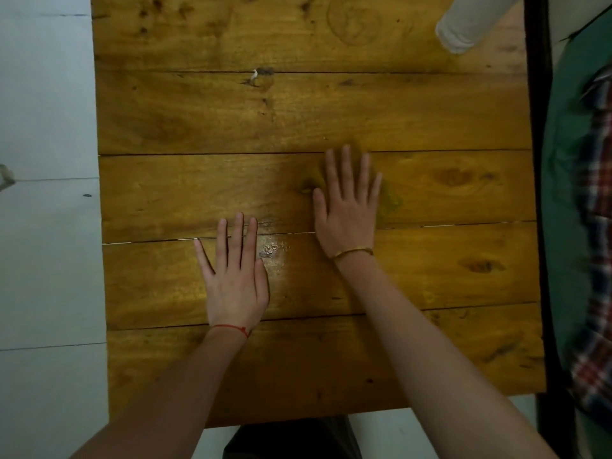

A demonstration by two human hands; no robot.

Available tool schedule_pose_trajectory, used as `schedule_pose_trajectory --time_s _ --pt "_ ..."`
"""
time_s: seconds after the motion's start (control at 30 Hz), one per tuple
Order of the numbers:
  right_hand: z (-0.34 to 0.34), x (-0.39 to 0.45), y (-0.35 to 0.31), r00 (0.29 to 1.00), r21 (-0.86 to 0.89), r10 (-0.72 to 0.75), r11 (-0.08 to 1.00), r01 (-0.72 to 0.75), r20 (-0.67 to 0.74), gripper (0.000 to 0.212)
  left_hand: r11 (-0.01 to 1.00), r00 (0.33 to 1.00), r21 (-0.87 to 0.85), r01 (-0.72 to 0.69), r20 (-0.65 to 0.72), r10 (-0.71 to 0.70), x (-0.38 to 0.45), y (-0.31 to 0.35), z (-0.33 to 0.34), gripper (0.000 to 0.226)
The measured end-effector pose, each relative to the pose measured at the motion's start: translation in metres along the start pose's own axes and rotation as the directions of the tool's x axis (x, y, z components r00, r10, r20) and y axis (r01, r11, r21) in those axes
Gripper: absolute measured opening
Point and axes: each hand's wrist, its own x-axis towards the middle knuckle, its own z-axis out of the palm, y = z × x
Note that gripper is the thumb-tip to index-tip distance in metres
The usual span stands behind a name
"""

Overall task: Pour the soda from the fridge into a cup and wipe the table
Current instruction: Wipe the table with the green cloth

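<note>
A wooden plank table [185,104] fills the head view. My left hand [236,279] lies flat on it, palm down, fingers spread, holding nothing. My right hand [346,210] lies flat further out and to the right, also palm down with fingers apart and nothing in it. A small wet, shiny patch [273,248] shows on the wood between the two hands. A whitish translucent cup-like object [470,21] stands at the table's far right corner, cut off by the frame's top edge. No soda, fridge or cloth is in view.
White floor tiles [46,226] run along the table's left side. On the right, past a dark frame [538,94], lie green fabric [566,200] and a plaid cloth [596,260]. A dark seat [291,438] sits below the table's near edge.
</note>
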Motion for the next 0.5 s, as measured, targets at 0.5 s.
schedule_pose_trajectory --time_s 0.5 --pt "-0.002 0.012 0.017 0.981 0.001 0.191 0.982 -0.191 -0.033 0.061 0.999 1.0 -0.032 -0.013 -0.005 0.013 0.0 -0.001 0.001 0.06"
